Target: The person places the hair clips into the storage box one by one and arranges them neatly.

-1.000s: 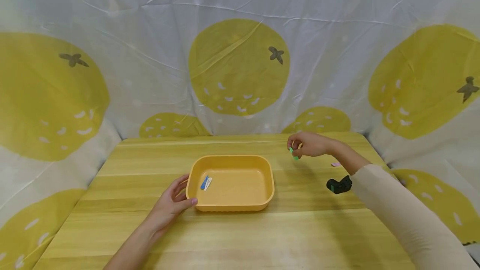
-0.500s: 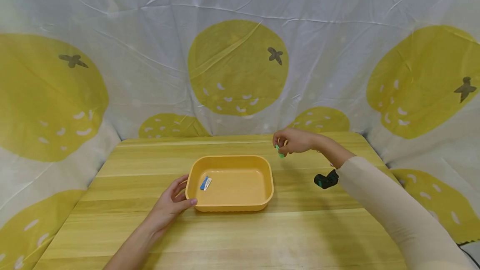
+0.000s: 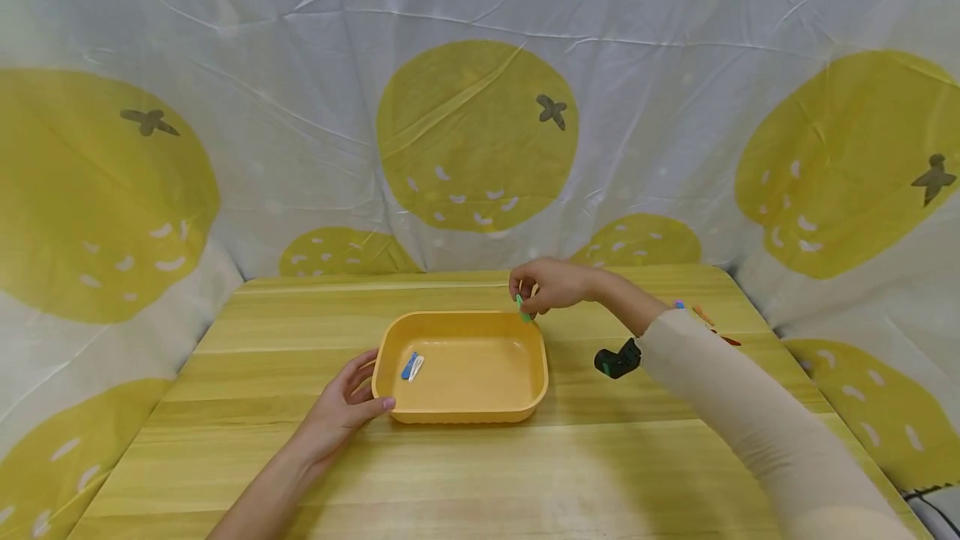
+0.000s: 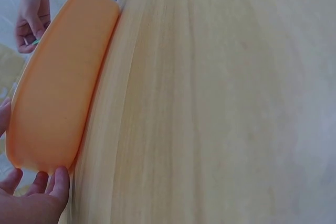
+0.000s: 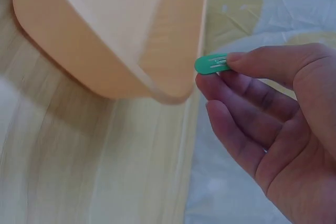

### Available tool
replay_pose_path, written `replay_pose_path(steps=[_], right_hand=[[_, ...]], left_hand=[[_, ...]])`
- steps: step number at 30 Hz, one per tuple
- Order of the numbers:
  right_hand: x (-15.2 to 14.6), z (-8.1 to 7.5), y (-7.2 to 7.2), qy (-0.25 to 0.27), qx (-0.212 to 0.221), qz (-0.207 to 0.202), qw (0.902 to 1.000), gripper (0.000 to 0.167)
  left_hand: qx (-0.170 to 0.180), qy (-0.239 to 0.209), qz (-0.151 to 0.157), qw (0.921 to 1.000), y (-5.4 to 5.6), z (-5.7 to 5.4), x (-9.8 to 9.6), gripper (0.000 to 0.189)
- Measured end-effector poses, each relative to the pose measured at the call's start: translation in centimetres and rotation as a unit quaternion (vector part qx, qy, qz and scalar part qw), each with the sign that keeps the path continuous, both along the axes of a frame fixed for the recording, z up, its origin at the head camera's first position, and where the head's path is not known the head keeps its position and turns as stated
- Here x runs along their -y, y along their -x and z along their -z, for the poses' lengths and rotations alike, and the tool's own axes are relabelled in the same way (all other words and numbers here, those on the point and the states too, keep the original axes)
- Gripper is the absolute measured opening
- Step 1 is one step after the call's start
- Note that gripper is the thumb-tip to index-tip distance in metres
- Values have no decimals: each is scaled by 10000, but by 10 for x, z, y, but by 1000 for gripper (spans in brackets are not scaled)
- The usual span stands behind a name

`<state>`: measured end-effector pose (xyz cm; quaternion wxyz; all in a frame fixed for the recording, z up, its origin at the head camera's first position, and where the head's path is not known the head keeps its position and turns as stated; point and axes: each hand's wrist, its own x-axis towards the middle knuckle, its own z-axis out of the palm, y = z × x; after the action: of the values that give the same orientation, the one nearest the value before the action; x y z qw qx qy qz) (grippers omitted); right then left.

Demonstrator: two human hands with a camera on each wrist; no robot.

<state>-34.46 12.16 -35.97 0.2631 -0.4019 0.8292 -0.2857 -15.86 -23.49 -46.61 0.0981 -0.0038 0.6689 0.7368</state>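
Right wrist: right grip (image 5: 294,145) pinches oval clip (image 5: 209,64) near smooth tub (image 5: 86,43).

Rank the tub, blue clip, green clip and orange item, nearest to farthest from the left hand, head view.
1. Tub: left hand grips its left end.
2. Blue clip: inside the tub, left.
3. Green clip: in right hand, by tub's far right corner.
4. Orange item: on table, right.

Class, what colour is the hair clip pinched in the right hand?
Green; the hair clip in the right hand shows best in the right wrist view.
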Motion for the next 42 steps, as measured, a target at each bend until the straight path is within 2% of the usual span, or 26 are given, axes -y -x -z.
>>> replay_pose_path(steps=[10,16,22,32,42], right_hand=[[22,6,1,71,61,-67,9999,6],[39,10,-3,215,262,-82,9994,7],[64,15,-8,344,253,-348,9985,7],[102,28,-18,554,656,-532,9949,6],[124,34,-21,428,719,-709,9940,6]], left_hand=[[0,-13,2,10000,1,0,0,84],[-4,-4,2,10000,0,-1,0,83],[-11,-72,31,10000,0,-2,0,84],[22,-66,24,10000,1,0,1,85],[47,-128,108,9998,1,1,3,85]])
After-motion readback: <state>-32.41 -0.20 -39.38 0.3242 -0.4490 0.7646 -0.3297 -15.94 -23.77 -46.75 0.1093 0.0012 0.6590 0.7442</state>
